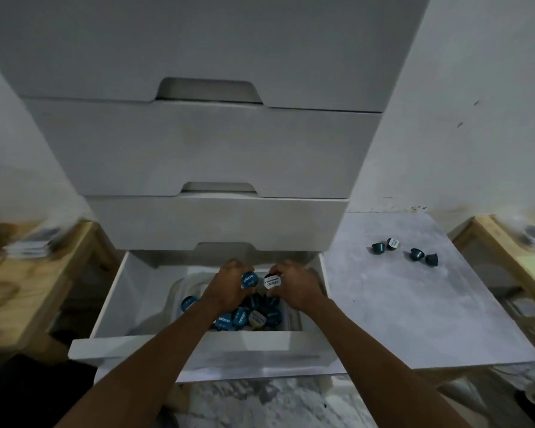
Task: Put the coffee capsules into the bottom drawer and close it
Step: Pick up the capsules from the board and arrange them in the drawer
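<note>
**Inspector:** State of the hands, and where are the capsules?

**Me:** Both my hands are over the open bottom drawer. My left hand is closed round a blue capsule, foil face towards me. My right hand is closed round a capsule with a white lid. Whether either hand holds more underneath, I cannot tell. A heap of capsules lies in the drawer below my wrists. Four loose capsules sit on the grey worktop to the right, well apart from the drawer.

**Inspector:** Risks from here?

**Me:** In my judgement, three. First, the heap sits towards the front of the drawer; a capsule dropped onto it may roll or bounce over the front panel to the floor. Second, the four on the worktop may be overlooked, and the drawer shut with the job incomplete. Third, a capsule riding high on the heap could catch under the drawer above when I push it in, and the foil could get crushed.

**Inspector:** Any legible writing?

**Me:** White lettering shows on the blue foils, the same word on several, but it is blurred and turned; I cannot read it reliably. The white lid carries dark print, too small to make out. The drawer fronts are unmarked.
</note>
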